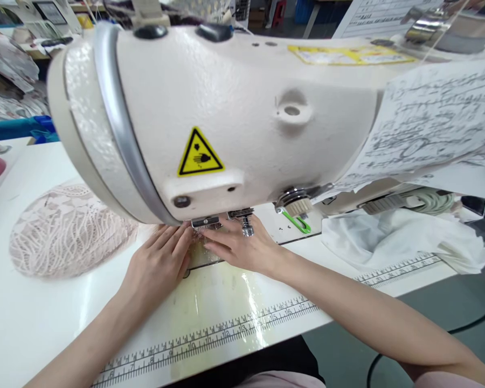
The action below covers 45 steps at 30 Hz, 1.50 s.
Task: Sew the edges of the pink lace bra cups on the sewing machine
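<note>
A pale pink lace piece (70, 237) lies bunched on the white table to the left, and its edge runs toward the needle area under the sewing machine (242, 124). My left hand (157, 261) rests with its fingers stretched flat beside the presser area, over the lace. From the other side my right hand (246, 245) reaches in under the machine head, fingers apart and close to the same spot. The machine's metal parts partly cover the right fingers. Little of the lace between the hands shows, and the needle itself is hidden.
A printed ruler strip (210, 342) follows the table's front edge. To the right lie white cloth (400, 237), a green looped tool (297, 222) and a coiled pale cord (430, 200). A handwritten paper (436, 124) hangs on the machine. Patterned fabric (12, 62) sits at the far left.
</note>
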Each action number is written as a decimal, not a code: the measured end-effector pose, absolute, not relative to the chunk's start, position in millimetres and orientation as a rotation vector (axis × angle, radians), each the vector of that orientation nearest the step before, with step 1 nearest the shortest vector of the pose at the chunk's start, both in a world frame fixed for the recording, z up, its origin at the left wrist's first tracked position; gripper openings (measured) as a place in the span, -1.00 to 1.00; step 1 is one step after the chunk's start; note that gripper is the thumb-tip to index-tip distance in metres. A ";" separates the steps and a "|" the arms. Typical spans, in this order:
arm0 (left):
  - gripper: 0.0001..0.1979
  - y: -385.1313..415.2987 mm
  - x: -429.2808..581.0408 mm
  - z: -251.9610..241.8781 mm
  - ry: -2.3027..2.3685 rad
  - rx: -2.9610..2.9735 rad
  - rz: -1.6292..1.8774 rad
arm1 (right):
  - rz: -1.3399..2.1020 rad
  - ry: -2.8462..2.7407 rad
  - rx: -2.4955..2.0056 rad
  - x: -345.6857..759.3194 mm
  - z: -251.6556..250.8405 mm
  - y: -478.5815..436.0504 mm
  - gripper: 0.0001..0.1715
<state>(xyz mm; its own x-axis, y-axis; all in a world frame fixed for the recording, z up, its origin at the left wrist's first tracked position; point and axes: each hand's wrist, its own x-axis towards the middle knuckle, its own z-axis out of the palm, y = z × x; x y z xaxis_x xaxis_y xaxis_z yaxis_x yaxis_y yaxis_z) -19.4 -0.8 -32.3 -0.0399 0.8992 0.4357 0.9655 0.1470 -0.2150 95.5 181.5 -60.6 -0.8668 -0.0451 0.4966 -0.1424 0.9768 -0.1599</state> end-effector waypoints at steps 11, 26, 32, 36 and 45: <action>-0.69 -0.4 -15.8 -31.5 -1.906 -1.762 -0.086 | 0.214 -2.667 0.139 95.6 -53.0 182.0 -0.68; -0.66 -5.2 -19.9 -37.1 -1.935 -1.810 -0.101 | 0.049 -2.580 0.104 99.7 -51.3 175.7 -0.62; -0.67 -3.8 -19.3 -36.2 -1.931 -1.806 -0.086 | 0.108 -2.630 0.095 99.6 -51.4 177.0 -0.61; -0.69 -1.9 -18.8 -34.0 -1.961 -1.811 -0.087 | 0.145 -2.633 0.094 100.3 -49.1 177.7 -0.63; -0.63 -2.6 -20.3 -36.5 -1.995 -1.832 -0.142 | 0.162 -2.725 0.086 100.7 -49.9 179.3 -0.58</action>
